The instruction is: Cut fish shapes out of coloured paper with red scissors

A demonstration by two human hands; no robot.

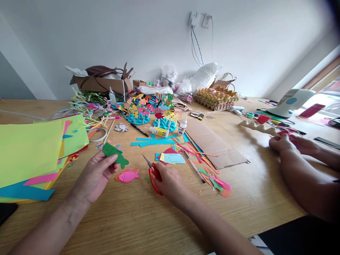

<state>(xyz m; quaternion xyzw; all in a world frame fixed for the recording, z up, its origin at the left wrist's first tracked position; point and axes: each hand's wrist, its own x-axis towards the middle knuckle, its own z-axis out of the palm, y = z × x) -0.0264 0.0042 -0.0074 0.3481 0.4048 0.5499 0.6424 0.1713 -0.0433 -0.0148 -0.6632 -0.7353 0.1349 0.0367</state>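
Note:
Between the thumb and fingers of my left hand (97, 173) is a green paper fish (115, 155), held up off the table. My right hand (171, 184) grips red-handled scissors (152, 177), their blades pointing away and up to the left. A pink paper fish (129, 175) lies on the table between my hands, over an orange piece. Just beyond the scissors sits a small stack of paper with a light blue sheet (175, 158) on top that bears a drawn outline. A pen (194, 167) rests to the right of that stack.
Coloured sheets (29, 152) are piled at left. Paper scraps (216, 182) and cardboard (212, 143) lie to the right. Glue bottles (182, 127) stand before blue bases with decorated fish (143, 109). Egg trays (216, 97) are at the back. Another person's hands (285, 141) work at far right.

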